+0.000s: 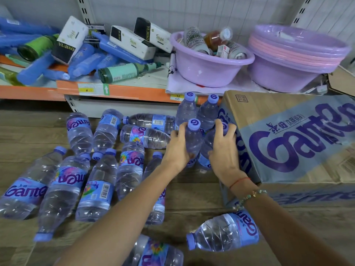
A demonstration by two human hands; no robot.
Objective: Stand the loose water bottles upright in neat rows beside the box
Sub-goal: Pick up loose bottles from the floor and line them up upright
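Right now both hands are on upright bottles beside the cardboard box (299, 143): the left hand (178, 148) wraps the front bottle (193, 139), the right hand (224, 148) clasps its neighbour (206, 148), which stands just against the box. Two more upright bottles (187, 110) stand behind them. The loose bottles (96, 189) lie flat on the floor (192, 189), farther from the box on the left hand's side, mostly pointing toward the shelf (115, 91). I'd say the left hand reaches them sooner.

Counted four upright water bottles (193, 139) beside one cardboard box (299, 143), about twelve lying bottles (99, 191) on the floor, and two hands (177, 148).
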